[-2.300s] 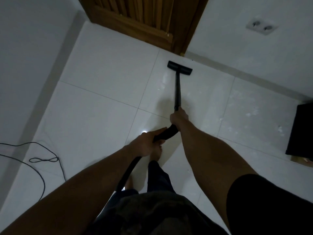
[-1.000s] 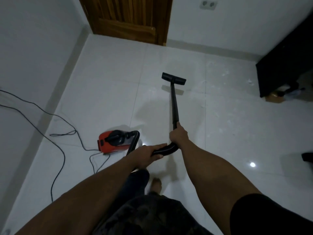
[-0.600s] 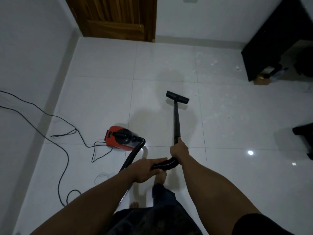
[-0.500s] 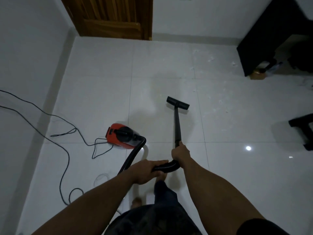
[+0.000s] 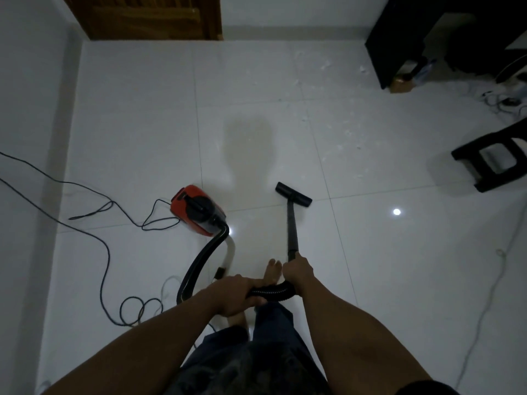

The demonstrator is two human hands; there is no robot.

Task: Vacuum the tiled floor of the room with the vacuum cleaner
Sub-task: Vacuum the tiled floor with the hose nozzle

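A red and black vacuum cleaner body point(image 5: 196, 211) sits on the white tiled floor point(image 5: 137, 124), left of centre. Its black hose point(image 5: 204, 259) curves from the body down to my hands. My left hand point(image 5: 235, 295) grips the ribbed hose end. My right hand point(image 5: 298, 273) grips the lower end of the black wand point(image 5: 292, 228). The flat black floor nozzle point(image 5: 293, 194) rests on the tiles ahead of me. White crumbs point(image 5: 342, 132) are scattered over the tiles at the upper right.
A black power cord point(image 5: 105, 246) loops over the floor at left. A wooden door point(image 5: 148, 17) stands at the top. Black furniture point(image 5: 413, 38) fills the top right corner, a black stool point(image 5: 490, 158) stands at right. A pale cable point(image 5: 484, 309) runs along the right side. My bare foot point(image 5: 272, 272) stands beneath the hose.
I have stepped back from the door. The nozzle was drawn back over the tiles toward me. The vacuum body and the stool came into view. Both hands kept their grips.
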